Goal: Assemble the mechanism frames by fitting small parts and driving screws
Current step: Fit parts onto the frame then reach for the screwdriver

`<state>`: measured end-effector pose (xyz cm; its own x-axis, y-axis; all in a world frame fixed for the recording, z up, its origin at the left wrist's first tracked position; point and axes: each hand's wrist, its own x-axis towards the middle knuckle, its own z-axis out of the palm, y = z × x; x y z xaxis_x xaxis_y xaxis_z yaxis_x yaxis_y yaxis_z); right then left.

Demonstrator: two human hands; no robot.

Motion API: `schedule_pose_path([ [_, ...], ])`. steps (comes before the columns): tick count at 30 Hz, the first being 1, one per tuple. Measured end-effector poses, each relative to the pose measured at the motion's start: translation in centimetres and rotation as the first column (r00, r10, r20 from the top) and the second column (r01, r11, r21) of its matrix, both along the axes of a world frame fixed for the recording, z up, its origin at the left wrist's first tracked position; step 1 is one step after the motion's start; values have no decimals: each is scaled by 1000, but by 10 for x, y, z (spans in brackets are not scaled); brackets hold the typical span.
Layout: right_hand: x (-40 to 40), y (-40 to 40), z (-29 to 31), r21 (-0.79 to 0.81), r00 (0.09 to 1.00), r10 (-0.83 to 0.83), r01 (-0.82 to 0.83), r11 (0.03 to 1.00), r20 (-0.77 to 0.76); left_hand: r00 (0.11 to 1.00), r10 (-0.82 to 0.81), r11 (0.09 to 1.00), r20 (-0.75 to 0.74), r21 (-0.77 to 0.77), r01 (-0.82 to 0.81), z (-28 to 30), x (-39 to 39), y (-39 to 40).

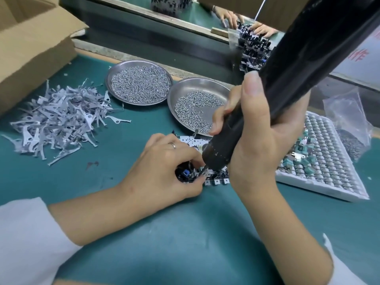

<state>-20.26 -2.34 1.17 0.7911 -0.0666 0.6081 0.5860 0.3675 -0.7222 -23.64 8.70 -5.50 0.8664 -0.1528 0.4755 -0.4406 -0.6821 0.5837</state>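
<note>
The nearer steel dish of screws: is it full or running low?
Running low: the nearer steel dish shows bare metal beside a thin crescent of screws.

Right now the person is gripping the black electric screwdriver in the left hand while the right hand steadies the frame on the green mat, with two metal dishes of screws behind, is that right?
Not quite: the hands are swapped. The head view shows the right hand gripping the black electric screwdriver, while the left hand steadies the frame on the green mat. The two metal dishes of screws do sit behind.

Green bench (127, 138) bears trays (139, 82), perhaps clips (61, 118).
</note>
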Motion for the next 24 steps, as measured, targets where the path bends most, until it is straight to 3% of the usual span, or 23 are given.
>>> schedule_pose_path([
  [24,0,-1,-3,-14,998,-28,29,999,53,1000,-12,1000,12,-14,12,-1,1,1],
])
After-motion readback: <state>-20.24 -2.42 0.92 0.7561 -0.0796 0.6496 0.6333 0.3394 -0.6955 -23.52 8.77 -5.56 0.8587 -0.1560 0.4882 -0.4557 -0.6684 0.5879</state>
